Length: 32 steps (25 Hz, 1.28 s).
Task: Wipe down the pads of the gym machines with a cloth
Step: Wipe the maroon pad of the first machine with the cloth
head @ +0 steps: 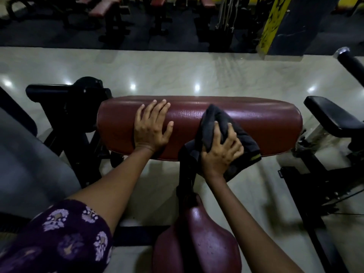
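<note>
Maroon arm pad (pixel 256 123), long and rounded, lies across the middle of the head view on a black machine frame (pixel 65 107), above a pale glossy floor (pixel 177 71). On the pad's left part the left hand (pixel 151 129) rests flat, fingers straight and spread, palm down on the vinyl, holding nothing. To its right the right hand (pixel 220 150) has its fingers curled into a bunched dark cloth (pixel 212 123), gripping it against the pad's near face; part of the cloth lies up over the top of the pad and part hangs below the pad's lower edge, where a yellowish hem shows. The two hands are apart, with bare vinyl between them. A patterned purple sleeve (pixel 65 239) covers the left upper arm at the bottom left. Below the pad, a maroon seat (pixel 199 247) of the same vinyl sits at the bottom centre, with small droplets on its surface. A black padded rest (pixel 332 117) stands to the right of the arm pad. Further benches with reddish pads (pixel 102 8) stand on dark flooring at the top.
</note>
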Available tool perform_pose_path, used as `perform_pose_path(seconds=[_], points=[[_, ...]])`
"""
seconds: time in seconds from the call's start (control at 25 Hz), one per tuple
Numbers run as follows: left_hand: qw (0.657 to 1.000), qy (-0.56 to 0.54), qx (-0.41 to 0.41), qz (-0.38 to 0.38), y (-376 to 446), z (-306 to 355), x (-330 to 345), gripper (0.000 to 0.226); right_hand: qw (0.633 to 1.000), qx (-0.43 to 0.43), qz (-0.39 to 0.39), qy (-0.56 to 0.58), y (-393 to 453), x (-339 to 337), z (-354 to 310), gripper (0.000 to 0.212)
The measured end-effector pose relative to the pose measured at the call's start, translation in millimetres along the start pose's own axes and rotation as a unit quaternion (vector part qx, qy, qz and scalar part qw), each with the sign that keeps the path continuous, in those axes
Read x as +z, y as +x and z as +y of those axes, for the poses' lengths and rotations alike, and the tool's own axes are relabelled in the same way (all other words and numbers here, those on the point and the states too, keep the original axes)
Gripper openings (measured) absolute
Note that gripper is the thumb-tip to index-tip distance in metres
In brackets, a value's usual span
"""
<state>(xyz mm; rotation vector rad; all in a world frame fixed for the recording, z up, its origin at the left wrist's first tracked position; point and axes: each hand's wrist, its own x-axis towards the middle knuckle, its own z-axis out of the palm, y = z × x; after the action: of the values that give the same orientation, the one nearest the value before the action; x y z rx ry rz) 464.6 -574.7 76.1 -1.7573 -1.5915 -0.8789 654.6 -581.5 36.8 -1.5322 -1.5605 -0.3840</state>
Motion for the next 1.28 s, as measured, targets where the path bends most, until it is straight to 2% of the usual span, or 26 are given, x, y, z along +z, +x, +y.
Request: perform_pose_path(seconds=[0.12,0.2,0.4,0.56,0.68,0.76,0.96,1.12,1.28], points=[[1.000,-0.009,-0.002,-0.014,1.0,-0.8,-1.8,0.048,0.986,-0.166,0.008,-0.033,-7.2,-6.9,17.2,0.050],[0.999,-0.012,-0.015,-0.035,2.2,2.3,-4.1,0.048,0.971,-0.235,0.009,-0.036,-4.7,-14.5,32.7,0.052],[0.992,-0.030,-0.038,-0.116,6.4,2.3,-16.0,0.048,0.955,-0.287,-0.068,-0.011,-10.0,-29.2,50.9,0.057],[0.980,-0.045,-0.106,-0.165,-4.9,24.5,-30.6,0.057,0.944,-0.273,-0.183,0.023,-13.3,-48.6,55.5,0.045],[0.963,-0.078,-0.155,-0.206,-61.2,65.6,-45.3,0.067,0.920,-0.253,-0.292,0.061,-16.3,-67.2,61.6,0.042],[0.943,-0.104,-0.172,-0.265,-111.0,90.0,-53.1,0.068,0.898,-0.259,-0.349,0.070,-21.8,-74.4,74.6,0.042],[0.868,-0.151,-0.269,-0.389,-220.6,137.4,-70.5,0.063,0.877,-0.212,-0.416,0.115,-61.2,-89.8,129.1,0.038],[0.837,-0.148,-0.311,-0.426,-283.2,158.8,-78.0,0.062,0.853,-0.156,-0.486,0.108,-114.9,-98.6,185.5,0.043],[0.810,-0.120,-0.370,-0.439,-335.6,169.0,-75.4,0.060,0.828,-0.094,-0.544,0.097,-163.7,-100.1,210.3,0.048]])
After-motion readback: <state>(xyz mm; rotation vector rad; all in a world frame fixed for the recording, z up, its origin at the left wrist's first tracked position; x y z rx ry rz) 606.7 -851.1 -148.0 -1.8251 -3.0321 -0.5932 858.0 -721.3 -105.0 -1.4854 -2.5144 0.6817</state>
